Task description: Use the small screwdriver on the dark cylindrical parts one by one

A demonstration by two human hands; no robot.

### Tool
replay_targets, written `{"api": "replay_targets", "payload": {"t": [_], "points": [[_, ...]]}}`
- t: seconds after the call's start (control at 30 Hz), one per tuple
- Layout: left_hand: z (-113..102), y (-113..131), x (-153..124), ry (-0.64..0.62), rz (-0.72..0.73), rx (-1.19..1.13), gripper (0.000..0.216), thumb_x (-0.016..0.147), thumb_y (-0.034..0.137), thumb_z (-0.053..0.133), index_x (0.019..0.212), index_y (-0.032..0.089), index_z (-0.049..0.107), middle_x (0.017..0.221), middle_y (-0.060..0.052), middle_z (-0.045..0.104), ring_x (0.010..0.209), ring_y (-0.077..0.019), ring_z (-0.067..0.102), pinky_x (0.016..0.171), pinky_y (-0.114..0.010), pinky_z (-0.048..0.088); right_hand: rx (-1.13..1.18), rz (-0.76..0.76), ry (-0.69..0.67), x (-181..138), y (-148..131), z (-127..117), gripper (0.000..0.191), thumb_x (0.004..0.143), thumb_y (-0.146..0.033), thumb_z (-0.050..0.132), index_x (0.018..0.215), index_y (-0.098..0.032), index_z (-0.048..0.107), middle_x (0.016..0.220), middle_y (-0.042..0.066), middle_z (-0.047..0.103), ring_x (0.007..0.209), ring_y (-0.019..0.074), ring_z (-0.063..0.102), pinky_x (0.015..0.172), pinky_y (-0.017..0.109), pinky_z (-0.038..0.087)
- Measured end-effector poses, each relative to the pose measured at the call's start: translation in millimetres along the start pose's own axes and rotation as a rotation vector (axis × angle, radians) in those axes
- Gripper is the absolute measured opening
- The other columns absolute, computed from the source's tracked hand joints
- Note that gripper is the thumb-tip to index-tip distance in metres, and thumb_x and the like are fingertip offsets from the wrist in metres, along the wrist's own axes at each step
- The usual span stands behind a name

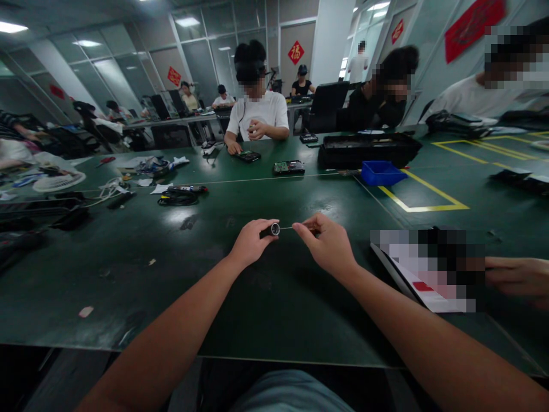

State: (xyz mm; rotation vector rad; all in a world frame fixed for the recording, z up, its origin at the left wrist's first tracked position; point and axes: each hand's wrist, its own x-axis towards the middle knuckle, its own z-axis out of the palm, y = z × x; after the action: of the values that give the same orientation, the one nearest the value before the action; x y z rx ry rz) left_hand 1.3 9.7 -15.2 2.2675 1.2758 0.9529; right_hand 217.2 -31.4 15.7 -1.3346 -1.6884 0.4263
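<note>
My left hand is closed around a small black flashlight, its silver-rimmed round end turned toward me; most of the body is hidden by the fingers. Between the thumb and fingers of my right hand is a screwdriver with an orange-brown handle, mostly covered. Its thin metal shaft points left, and the tip is at the rim of the flashlight; I cannot tell whether it touches. Both hands are above the green tabletop.
Ahead lie a black cable bundle, a hard drive, a blue bin and a long black tray. Across the table a person handles parts. At right, a person's hand is beside a blurred white sheet.
</note>
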Motion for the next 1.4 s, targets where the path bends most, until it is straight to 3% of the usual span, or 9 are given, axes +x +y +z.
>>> {"api": "replay_targets", "payload": {"t": [0.1, 0.2, 0.43, 0.6, 0.77, 0.87, 1.0, 1.2, 1.4], "points": [[0, 0, 0, -0.006, 0.010, -0.010, 0.041, 0.088, 0.020, 0.073, 0.128, 0.024, 0.068, 0.125, -0.007, 0.070, 0.118, -0.0252, 0.062, 0.105, -0.045, 0.045, 0.082, -0.040, -0.051, -1, -2, 1, 0.014, 0.091, -0.036, 0.061, 0.093, -0.023, 0.062, 0.086, 0.005, 0.073, 0.078, 0.0220, 0.069, 0.069, 0.035, 0.051], [0, 2, 0, -0.025, 0.011, -0.014, 0.040, 0.088, 0.021, 0.072, 0.128, 0.025, 0.068, 0.125, -0.007, 0.070, 0.118, -0.0255, 0.062, 0.105, -0.046, 0.045, 0.115, -0.064, -0.068, -2, -5, 0, 0.009, 0.091, -0.031, 0.058, 0.095, -0.023, 0.060, 0.088, 0.005, 0.072, 0.082, 0.0226, 0.070, 0.076, 0.037, 0.052], [0, 5, -1, -0.039, 0.008, -0.022, 0.039, 0.088, 0.021, 0.072, 0.127, 0.026, 0.068, 0.123, -0.006, 0.071, 0.116, -0.0258, 0.062, 0.106, -0.046, 0.045, 0.028, 0.048, -0.073, 0, -6, -2, 0.037, 0.100, -0.049, 0.042, 0.089, -0.023, 0.066, 0.061, 0.000, 0.062, 0.056, 0.0189, 0.060, 0.058, 0.033, 0.042], [0, 3, 0, -0.002, -0.001, -0.038, 0.041, 0.087, 0.019, 0.073, 0.127, 0.025, 0.068, 0.125, -0.006, 0.070, 0.118, -0.0243, 0.063, 0.107, -0.043, 0.045, 0.082, 0.017, -0.094, 0, -5, -1, 0.022, 0.097, -0.034, 0.047, 0.109, -0.023, 0.062, 0.075, 0.001, 0.067, 0.064, 0.0187, 0.061, 0.060, 0.031, 0.042], [1, 4, 1, -0.009, 0.008, -0.038, 0.039, 0.087, 0.019, 0.073, 0.125, 0.024, 0.069, 0.122, -0.005, 0.071, 0.115, -0.0236, 0.064, 0.106, -0.042, 0.046, 0.128, 0.016, -0.050, -2, -2, 1, 0.023, 0.100, -0.036, 0.042, 0.101, -0.023, 0.061, 0.080, 0.003, 0.068, 0.071, 0.0193, 0.062, 0.067, 0.034, 0.044], [2, 7, 0, -0.004, 0.000, -0.041, 0.040, 0.087, 0.020, 0.074, 0.126, 0.025, 0.068, 0.124, -0.005, 0.071, 0.117, -0.0242, 0.064, 0.106, -0.043, 0.046, 0.264, 0.070, 0.036, -1, 2, 6, 0.018, 0.096, -0.035, 0.052, 0.106, -0.023, 0.058, 0.084, 0.003, 0.068, 0.075, 0.0199, 0.064, 0.071, 0.035, 0.048], [0, 12, 0, 0.009, 0.004, -0.027, 0.039, 0.088, 0.021, 0.072, 0.127, 0.024, 0.067, 0.127, -0.006, 0.070, 0.120, -0.0247, 0.062, 0.108, -0.045, 0.044, 0.538, 0.164, 0.124, 4, 10, 13, 0.022, 0.092, -0.043, 0.059, 0.093, -0.022, 0.063, 0.082, 0.003, 0.068, 0.075, 0.0187, 0.064, 0.075, 0.036, 0.053], [-8, 17, 4, -0.039, 0.105, 0.083, 0.037, 0.094, 0.022, 0.065, 0.130, 0.028, 0.064, 0.130, -0.005, 0.068, 0.124, -0.0238, 0.059, 0.118, -0.056, 0.028, 0.949, 0.500, 0.183, 11, 19, 21, 0.025, 0.088, -0.045, 0.064, 0.080, -0.022, 0.061, 0.069, -0.001, 0.060, 0.060, 0.0147, 0.058, 0.068, 0.035, 0.056], [-5, 15, 2, -0.109, 0.036, 0.135, 0.037, 0.094, 0.024, 0.065, 0.130, 0.028, 0.064, 0.129, -0.004, 0.068, 0.124, -0.0248, 0.058, 0.117, -0.057, 0.028, 0.671, 0.381, 0.278, 9, 20, 19, 0.024, 0.092, -0.046, 0.057, 0.087, -0.023, 0.060, 0.077, 0.000, 0.064, 0.066, 0.0155, 0.061, 0.066, 0.032, 0.053]]}}
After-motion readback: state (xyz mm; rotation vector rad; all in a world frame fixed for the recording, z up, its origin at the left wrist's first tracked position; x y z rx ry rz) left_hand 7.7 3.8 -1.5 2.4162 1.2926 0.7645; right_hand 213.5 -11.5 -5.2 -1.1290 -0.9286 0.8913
